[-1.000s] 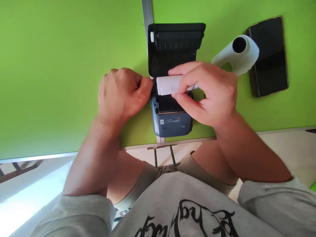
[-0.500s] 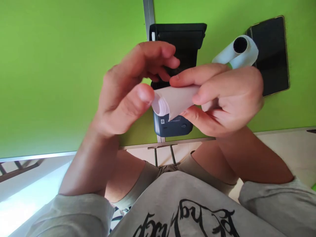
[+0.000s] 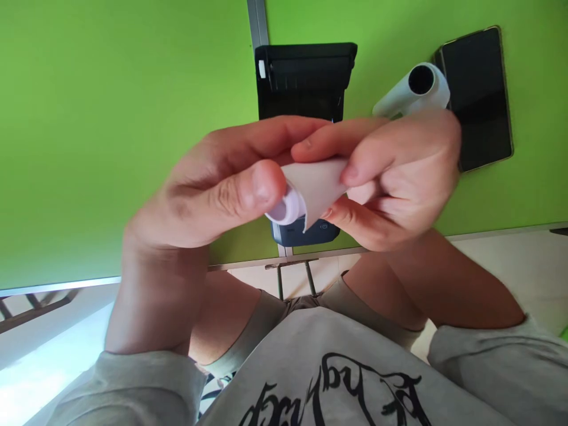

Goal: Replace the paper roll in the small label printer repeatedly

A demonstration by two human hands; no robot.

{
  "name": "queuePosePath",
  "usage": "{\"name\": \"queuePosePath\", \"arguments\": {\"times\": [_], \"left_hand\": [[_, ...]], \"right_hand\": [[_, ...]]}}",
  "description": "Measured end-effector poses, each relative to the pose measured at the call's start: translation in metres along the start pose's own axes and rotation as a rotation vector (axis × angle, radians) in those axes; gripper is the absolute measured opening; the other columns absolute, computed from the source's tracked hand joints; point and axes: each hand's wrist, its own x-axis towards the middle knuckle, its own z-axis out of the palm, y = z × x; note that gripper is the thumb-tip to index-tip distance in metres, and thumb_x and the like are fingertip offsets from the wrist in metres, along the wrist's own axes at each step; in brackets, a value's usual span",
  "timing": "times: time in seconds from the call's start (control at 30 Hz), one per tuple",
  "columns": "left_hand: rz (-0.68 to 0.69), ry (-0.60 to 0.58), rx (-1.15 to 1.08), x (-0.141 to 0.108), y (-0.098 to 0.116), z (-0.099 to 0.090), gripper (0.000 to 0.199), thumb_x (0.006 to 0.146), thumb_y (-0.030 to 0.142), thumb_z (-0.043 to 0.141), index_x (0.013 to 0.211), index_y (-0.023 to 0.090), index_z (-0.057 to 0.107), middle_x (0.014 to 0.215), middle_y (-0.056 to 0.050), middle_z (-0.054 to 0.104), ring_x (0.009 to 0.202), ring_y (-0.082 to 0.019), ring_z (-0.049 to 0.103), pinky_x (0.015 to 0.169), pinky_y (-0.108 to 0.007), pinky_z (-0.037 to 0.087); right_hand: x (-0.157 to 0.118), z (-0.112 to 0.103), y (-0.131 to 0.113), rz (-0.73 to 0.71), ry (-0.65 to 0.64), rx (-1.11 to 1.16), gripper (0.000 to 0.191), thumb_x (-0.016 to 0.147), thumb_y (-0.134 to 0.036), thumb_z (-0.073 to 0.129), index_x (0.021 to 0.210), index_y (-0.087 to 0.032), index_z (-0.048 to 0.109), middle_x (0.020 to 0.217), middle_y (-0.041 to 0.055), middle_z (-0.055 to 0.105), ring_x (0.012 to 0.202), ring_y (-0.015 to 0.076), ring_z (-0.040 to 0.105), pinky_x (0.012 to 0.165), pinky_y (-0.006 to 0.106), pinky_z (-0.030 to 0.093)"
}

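Observation:
Between my two hands is a small white paper roll (image 3: pixel 317 180) with a loose flap of paper along its side. My left hand (image 3: pixel 222 183) pinches the roll's left end, its thumb on the rim and its fingers behind. From the other side, my right hand (image 3: pixel 390 171) grips the paper near the right end with thumb and fingertips. Beneath the hands on the table is a dark portable printer (image 3: pixel 306 234) with its black lid (image 3: pixel 306 65) raised. The hands hide the printer's middle.
The table (image 3: pixel 110 118) is green, with a metal strip (image 3: pixel 257 26) running across it. Right of the printer lies another white paper roll (image 3: pixel 399 89) with a dark core, against a black phone or tablet (image 3: pixel 481 100). The table's front edge is close to my lap.
My left hand has come forward and closed its fingers around the roll's left end. My right hand keeps its grip, shifted slightly left. The view has moved a little.

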Motion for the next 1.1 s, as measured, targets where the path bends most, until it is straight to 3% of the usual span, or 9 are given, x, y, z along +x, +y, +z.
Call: {"name": "queuePosePath", "arguments": {"times": [0.13, 0.3, 0.43, 0.53, 0.67, 0.9, 1.0, 1.1], "left_hand": [[-0.018, -0.013, 0.025, 0.002, 0.001, 0.0, 0.045, 0.099, 0.061, 0.066, 0.123, 0.025, 0.08, 0.102, -0.001, 0.075, 0.081, -0.013, 0.07, 0.07, -0.024, 0.056], [0.013, 0.082, 0.09, 0.001, 0.003, 0.004, 0.048, 0.097, 0.058, 0.072, 0.128, 0.022, 0.077, 0.088, -0.001, 0.07, 0.1, -0.023, 0.076, 0.083, -0.029, 0.062], [0.031, 0.158, 0.136, -0.001, 0.003, 0.005, 0.05, 0.095, 0.057, 0.074, 0.129, 0.02, 0.075, 0.099, -0.003, 0.075, 0.103, -0.025, 0.077, 0.082, -0.031, 0.063], [0.044, 0.257, 0.048, -0.002, -0.001, 0.003, 0.053, 0.085, 0.056, 0.086, 0.122, 0.019, 0.077, 0.104, -0.004, 0.076, 0.087, -0.017, 0.074, 0.072, -0.026, 0.059], [0.071, 0.34, -0.007, 0.001, -0.004, 0.001, 0.057, 0.074, 0.052, 0.096, 0.115, 0.017, 0.08, 0.094, -0.003, 0.074, 0.071, -0.01, 0.063, 0.062, -0.024, 0.051], [0.125, 0.367, 0.071, 0.002, -0.005, 0.0, 0.054, 0.08, 0.055, 0.09, 0.115, 0.016, 0.08, 0.1, -0.006, 0.075, 0.076, -0.015, 0.065, 0.065, -0.03, 0.05], [0.151, 0.36, 0.096, 0.004, -0.008, -0.002, 0.054, 0.079, 0.056, 0.09, 0.115, 0.017, 0.08, 0.096, -0.005, 0.074, 0.075, -0.015, 0.064, 0.064, -0.029, 0.05], [0.202, 0.394, 0.175, 0.005, -0.01, -0.003, 0.054, 0.08, 0.06, 0.088, 0.114, 0.018, 0.081, 0.09, -0.004, 0.072, 0.075, -0.016, 0.065, 0.061, -0.029, 0.048]], "right_hand": [[0.005, 0.002, 0.011, -0.176, 0.111, 0.056, 0.017, 0.093, -0.027, 0.072, 0.106, -0.02, 0.062, 0.117, -0.0003, 0.077, 0.101, 0.0086, 0.075, 0.08, 0.021, 0.062], [0.008, 0.002, 0.019, -0.209, 0.14, -0.017, 0.024, 0.087, -0.028, 0.076, 0.107, -0.023, 0.063, 0.115, -0.0015, 0.078, 0.106, 0.0141, 0.077, 0.092, 0.03, 0.067], [0.009, 0.004, 0.018, -0.292, 0.213, -0.146, 0.014, 0.089, -0.022, 0.07, 0.1, -0.025, 0.062, 0.113, -0.003, 0.079, 0.109, 0.0128, 0.077, 0.094, 0.028, 0.066], [0.008, 0.005, 0.017, -0.292, 0.281, -0.197, 0.006, 0.091, -0.02, 0.063, 0.096, -0.024, 0.063, 0.113, -0.0027, 0.077, 0.108, 0.0117, 0.075, 0.093, 0.029, 0.065], [0.007, 0.003, 0.019, -0.326, 0.298, -0.19, 0.004, 0.09, -0.025, 0.059, 0.093, -0.024, 0.062, 0.105, -0.0013, 0.074, 0.099, 0.013, 0.072, 0.086, 0.031, 0.063], [0.0, 0.001, 0.014, -0.23, 0.265, -0.223, 0.012, 0.094, -0.033, 0.05, 0.085, -0.025, 0.048, 0.104, 0.0001, 0.064, 0.096, 0.0168, 0.065, 0.089, 0.036, 0.054], [-0.001, 0.001, 0.014, -0.265, 0.296, -0.257, 0.022, 0.092, -0.039, 0.048, 0.076, -0.024, 0.045, 0.098, 0.0008, 0.065, 0.088, 0.0179, 0.063, 0.08, 0.039, 0.052], [0.0, -0.001, 0.013, -0.295, 0.289, -0.288, 0.02, 0.087, -0.032, 0.048, 0.07, -0.022, 0.045, 0.093, 0.0012, 0.065, 0.082, 0.0158, 0.062, 0.073, 0.037, 0.048]]}}
